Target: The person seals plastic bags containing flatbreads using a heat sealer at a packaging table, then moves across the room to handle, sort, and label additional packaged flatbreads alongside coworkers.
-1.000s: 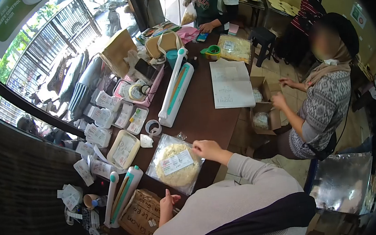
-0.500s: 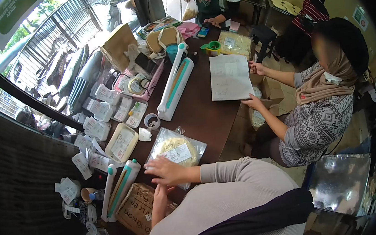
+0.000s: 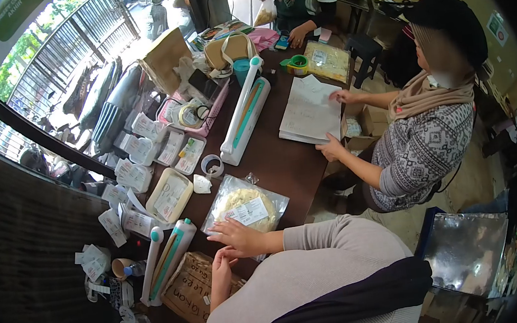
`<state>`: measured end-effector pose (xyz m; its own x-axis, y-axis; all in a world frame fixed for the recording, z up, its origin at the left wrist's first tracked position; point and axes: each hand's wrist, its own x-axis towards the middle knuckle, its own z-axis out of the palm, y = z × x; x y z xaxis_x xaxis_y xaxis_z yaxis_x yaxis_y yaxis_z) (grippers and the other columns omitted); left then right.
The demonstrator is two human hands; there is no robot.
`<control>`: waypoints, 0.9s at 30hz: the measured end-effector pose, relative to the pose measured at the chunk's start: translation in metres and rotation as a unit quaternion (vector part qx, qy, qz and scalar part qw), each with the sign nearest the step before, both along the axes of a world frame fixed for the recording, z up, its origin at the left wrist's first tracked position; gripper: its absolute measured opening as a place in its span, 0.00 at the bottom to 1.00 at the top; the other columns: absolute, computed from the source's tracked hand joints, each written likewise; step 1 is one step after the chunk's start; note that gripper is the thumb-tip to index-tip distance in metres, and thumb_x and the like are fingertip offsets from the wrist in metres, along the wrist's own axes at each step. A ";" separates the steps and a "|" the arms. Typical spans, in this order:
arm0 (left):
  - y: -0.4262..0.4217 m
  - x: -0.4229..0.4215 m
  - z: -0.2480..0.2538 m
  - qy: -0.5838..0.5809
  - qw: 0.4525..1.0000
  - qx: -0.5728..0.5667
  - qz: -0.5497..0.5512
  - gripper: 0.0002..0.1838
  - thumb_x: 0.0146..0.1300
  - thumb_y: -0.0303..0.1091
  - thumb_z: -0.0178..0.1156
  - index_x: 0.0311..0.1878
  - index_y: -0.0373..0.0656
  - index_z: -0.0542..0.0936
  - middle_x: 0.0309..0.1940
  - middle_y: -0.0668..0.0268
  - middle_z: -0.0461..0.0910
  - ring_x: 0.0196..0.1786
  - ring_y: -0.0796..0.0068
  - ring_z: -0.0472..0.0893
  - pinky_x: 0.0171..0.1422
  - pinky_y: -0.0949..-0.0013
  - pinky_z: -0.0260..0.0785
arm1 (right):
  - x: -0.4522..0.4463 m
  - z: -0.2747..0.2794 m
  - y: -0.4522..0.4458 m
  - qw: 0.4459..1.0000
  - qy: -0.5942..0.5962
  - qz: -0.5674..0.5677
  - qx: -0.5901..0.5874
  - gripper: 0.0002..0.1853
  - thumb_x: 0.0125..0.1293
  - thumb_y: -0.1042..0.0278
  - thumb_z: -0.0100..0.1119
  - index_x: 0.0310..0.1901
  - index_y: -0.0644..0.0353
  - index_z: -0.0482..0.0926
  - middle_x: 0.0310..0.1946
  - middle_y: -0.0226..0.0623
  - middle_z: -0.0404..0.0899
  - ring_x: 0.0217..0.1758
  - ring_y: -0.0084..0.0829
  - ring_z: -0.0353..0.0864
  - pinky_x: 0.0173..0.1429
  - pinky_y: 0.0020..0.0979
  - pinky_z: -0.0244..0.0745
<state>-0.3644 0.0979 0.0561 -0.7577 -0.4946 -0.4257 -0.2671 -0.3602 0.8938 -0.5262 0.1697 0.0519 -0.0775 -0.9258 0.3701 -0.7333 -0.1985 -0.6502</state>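
Hands (image 3: 239, 237) at bag (image 3: 227, 195), white printed label (image 3: 249, 212); carton (image 3: 187, 292) handwritten "takan".

The clear plastic bag (image 3: 281, 204) is lying flat on the dark bench (image 3: 285, 171), and it is holding a round, pale-yellow food (image 3: 234, 200) under a white printed label (image 3: 252, 211).

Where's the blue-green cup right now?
In the head view, the blue-green cup is far up the table, just left of centre, beside the tan bag and the tip of the long sealer.

A bright window (image 3: 62, 87) flanks the brown table (image 3: 294, 173); the floor (image 3: 398, 227) looks tiled.
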 end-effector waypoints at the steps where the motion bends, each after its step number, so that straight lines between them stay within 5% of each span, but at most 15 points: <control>1: 0.000 0.001 -0.001 -0.001 1.000 -0.003 -0.008 0.18 0.76 0.43 0.43 0.54 0.39 0.72 0.49 0.64 0.77 0.48 0.76 0.77 0.53 0.71 0.70 | -0.001 -0.001 0.001 1.000 0.004 0.010 0.006 0.28 0.66 0.54 0.54 0.65 0.55 0.64 0.68 0.45 0.59 0.73 0.47 0.55 0.74 0.56 0.44; 27: -0.009 0.001 -0.036 0.026 0.998 0.055 0.027 0.16 0.76 0.40 0.43 0.55 0.38 0.71 0.47 0.63 0.77 0.48 0.75 0.78 0.52 0.71 0.71 | -0.005 -0.012 -0.007 0.996 -0.043 0.069 0.046 0.29 0.63 0.54 0.58 0.64 0.54 0.67 0.68 0.45 0.59 0.74 0.46 0.54 0.74 0.57 0.43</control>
